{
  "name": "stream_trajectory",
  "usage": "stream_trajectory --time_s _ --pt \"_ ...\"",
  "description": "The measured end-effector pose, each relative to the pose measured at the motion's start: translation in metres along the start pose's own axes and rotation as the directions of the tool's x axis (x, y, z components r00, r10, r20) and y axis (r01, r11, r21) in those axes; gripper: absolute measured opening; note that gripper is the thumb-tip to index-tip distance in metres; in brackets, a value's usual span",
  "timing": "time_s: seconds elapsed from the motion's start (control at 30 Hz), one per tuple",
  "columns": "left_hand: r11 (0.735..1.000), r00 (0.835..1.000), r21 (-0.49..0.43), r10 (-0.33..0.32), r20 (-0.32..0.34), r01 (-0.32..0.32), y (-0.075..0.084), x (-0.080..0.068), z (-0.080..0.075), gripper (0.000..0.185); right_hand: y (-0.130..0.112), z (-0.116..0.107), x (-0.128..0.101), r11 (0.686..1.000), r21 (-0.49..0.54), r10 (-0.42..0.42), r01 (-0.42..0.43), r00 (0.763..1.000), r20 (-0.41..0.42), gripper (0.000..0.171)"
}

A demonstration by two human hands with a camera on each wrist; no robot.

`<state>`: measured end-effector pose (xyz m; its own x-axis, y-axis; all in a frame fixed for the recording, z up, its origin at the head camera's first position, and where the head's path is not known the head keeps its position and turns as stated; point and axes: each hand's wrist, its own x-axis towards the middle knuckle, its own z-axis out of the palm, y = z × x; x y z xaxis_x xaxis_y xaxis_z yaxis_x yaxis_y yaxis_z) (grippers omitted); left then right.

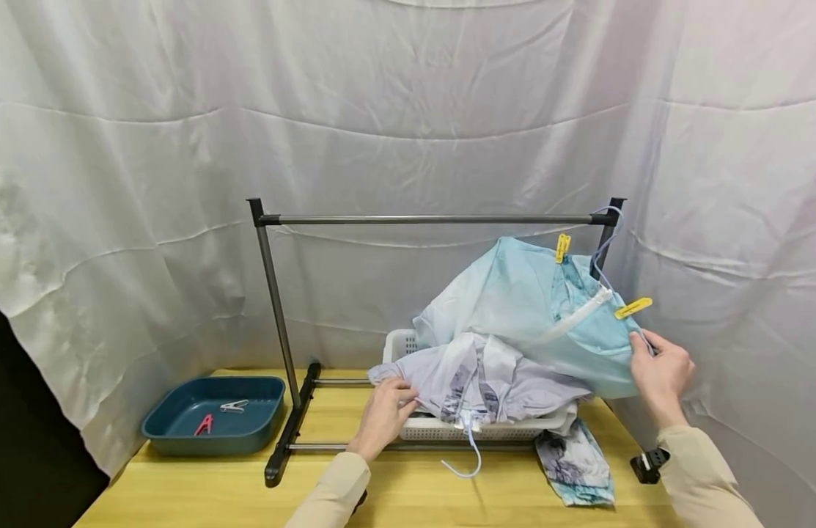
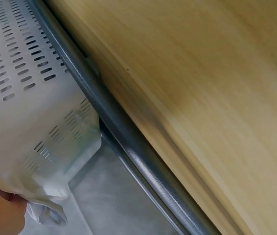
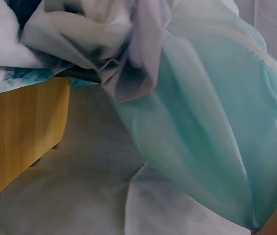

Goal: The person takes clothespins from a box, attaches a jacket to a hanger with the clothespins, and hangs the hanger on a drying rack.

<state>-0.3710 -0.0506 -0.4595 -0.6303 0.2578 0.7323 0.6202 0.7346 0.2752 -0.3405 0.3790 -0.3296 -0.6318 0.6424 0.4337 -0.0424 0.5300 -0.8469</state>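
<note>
Nearest the person, the left hand rests on the pale lilac garment at the basket's left front corner, fingers curled into the cloth. A little further right, the right hand pinches the edge of the light blue garment (it seems to grip the hanger end too, though the fold hides this). The blue garment drapes over the basket, two yellow pegs clipped on it. A patterned cloth trails onto the wooden table. Behind stands the metal rail; far left, a teal tray holds two pegs.
</note>
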Motion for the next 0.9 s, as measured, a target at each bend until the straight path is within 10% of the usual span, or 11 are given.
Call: stream_trajectory --time_s 0.43,0.53,0.73,0.83,0.9 --pt "1.0 0.999 -0.025 0.008 -0.046 -0.009 -0.001 -0.007 0.013 0.015 0.023 0.01 -0.005 0.967 0.004 -0.253 0.255 0.962 -0.101 0.038" --pt "0.999 0.999 -0.027 0.018 -0.051 -0.02 -0.002 -0.006 0.012 0.014 0.023 0.022 -0.011 0.893 0.007 -0.436 0.45 0.87 -0.229 0.035" --pt "1.0 1.0 -0.011 -0.001 -0.022 0.001 -0.002 -0.001 0.005 0.013 0.016 0.05 -0.027 0.604 -0.048 -0.778 0.796 0.575 -0.251 0.022" --pt "1.0 1.0 0.002 -0.013 -0.005 0.013 -0.002 -0.001 0.003 0.013 0.018 0.063 -0.04 0.515 0.001 -0.854 0.857 0.514 -0.078 0.02" --pt "1.0 1.0 0.003 -0.008 -0.003 0.008 -0.001 -0.001 0.001 0.013 0.022 0.068 -0.05 0.51 0.032 -0.859 0.859 0.508 0.062 0.023"
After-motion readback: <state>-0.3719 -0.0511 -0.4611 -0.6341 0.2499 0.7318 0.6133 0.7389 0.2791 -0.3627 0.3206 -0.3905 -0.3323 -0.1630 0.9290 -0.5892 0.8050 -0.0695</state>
